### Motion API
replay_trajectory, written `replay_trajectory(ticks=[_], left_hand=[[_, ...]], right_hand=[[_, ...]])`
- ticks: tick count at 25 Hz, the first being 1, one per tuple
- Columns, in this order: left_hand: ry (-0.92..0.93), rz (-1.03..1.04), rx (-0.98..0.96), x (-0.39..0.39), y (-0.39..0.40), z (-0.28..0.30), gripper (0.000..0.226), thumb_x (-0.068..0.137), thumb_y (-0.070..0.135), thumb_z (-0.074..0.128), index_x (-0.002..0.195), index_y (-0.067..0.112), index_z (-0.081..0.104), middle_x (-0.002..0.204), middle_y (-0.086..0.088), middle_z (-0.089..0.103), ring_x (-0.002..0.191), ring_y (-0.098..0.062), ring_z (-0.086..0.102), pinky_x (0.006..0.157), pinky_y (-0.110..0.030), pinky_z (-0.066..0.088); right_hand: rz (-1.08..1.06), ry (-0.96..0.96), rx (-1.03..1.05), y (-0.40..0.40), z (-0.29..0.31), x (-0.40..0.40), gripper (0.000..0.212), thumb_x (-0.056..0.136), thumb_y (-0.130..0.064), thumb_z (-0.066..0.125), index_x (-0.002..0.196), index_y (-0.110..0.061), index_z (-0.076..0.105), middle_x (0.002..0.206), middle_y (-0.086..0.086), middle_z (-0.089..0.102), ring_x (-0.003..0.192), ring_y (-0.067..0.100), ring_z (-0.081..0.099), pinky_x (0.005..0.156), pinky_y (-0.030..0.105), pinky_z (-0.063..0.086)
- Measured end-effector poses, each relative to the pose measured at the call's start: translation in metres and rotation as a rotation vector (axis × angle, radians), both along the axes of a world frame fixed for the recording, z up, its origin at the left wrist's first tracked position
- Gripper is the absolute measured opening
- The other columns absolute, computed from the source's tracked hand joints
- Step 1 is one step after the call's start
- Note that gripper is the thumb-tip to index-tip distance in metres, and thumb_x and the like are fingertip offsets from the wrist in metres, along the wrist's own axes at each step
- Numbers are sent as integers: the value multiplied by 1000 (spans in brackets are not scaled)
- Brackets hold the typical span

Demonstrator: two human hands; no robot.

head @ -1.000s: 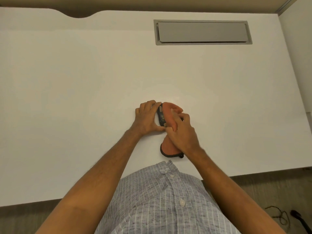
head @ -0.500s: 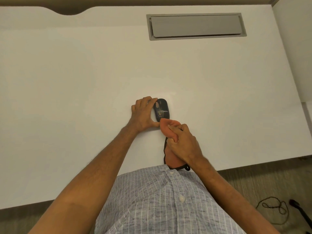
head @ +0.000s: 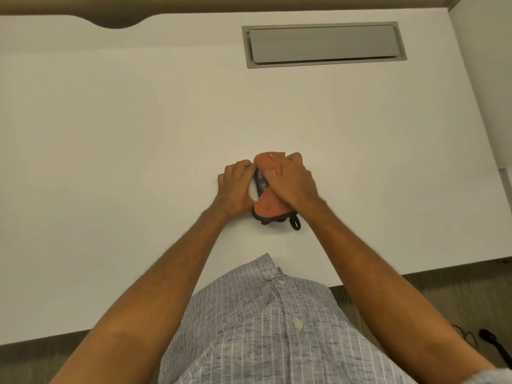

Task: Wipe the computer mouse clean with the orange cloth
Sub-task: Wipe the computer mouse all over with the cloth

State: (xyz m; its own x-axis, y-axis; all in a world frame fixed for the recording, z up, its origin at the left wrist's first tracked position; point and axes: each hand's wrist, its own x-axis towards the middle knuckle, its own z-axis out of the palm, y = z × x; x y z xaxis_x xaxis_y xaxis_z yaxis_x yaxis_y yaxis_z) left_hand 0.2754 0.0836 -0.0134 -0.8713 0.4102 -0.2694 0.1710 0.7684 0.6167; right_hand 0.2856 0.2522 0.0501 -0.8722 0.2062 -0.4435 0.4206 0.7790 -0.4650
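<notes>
A dark computer mouse [head: 260,184] lies on the white desk [head: 138,134], mostly covered. My left hand [head: 235,189] grips its left side, fingers curled around it. My right hand [head: 293,181] presses the orange cloth [head: 270,207] down over the mouse's top and right side. The cloth has a dark edging and a small dark loop [head: 295,221] at its near end. Only a narrow strip of the mouse shows between the two hands.
A grey cable hatch [head: 322,45] is set into the desk at the far right. The desk's near edge runs just in front of my grey striped shirt [head: 266,322]. Dark cables [head: 487,339] lie on the floor at the lower right.
My right hand has pushed the orange cloth forward from the mouse's near end, over its top to its far end. My left hand has kept its hold on the mouse.
</notes>
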Motion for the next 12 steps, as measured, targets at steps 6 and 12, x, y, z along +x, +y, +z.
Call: replay_trajectory(ticks=[6, 12], left_hand=[[-12, -6, 5, 0, -1, 2, 96, 66, 64, 74, 149, 28, 39, 149, 3, 39, 136, -26, 30, 107, -41, 25], [26, -6, 6, 3, -1, 6, 113, 58, 75, 82, 152, 28, 40, 150, 0, 41, 138, -25, 32, 111, -46, 28]], right_hand=[[104, -23, 33, 4, 1, 3, 56, 99, -43, 46, 154, -36, 41, 149, 7, 39, 115, 41, 61, 95, 44, 49], [81, 74, -86, 9, -6, 91, 70, 98, -32, 57, 160, -39, 26, 153, 2, 33, 97, 33, 68, 81, 39, 58]])
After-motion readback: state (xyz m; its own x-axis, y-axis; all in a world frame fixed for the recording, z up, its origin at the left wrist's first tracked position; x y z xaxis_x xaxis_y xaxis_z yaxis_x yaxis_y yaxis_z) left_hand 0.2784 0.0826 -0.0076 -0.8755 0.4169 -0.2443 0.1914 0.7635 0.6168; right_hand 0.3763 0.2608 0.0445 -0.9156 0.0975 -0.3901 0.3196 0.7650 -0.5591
